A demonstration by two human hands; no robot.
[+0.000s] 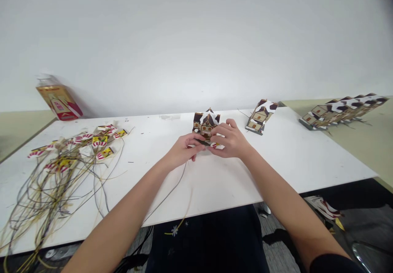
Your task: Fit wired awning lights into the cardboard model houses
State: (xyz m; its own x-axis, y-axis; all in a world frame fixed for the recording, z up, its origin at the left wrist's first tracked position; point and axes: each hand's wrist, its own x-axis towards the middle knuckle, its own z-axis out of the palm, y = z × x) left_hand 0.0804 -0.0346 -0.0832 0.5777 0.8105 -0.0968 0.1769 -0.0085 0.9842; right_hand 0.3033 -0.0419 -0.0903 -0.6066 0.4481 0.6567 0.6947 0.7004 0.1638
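Seen from the head camera, both hands meet at mid-table on a small paper house (pixel 206 126); the left hand (pixel 183 149) closes its fingers on the model's near lower edge, the right hand (pixel 231 140) curls around its right side, pinching a red-and-white striped piece (pixel 216 145); the house stands upright just beyond the fingertips, equally near both; a thin wire (pixel 172 191) trails toward the person; tagged wires (pixel 66 162) lie well left, finished houses (pixel 261 116) right.

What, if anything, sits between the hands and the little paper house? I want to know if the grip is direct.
Nothing visible does. The left hand and right hand both touch the paper house at its base; the wire trails off below the left hand.
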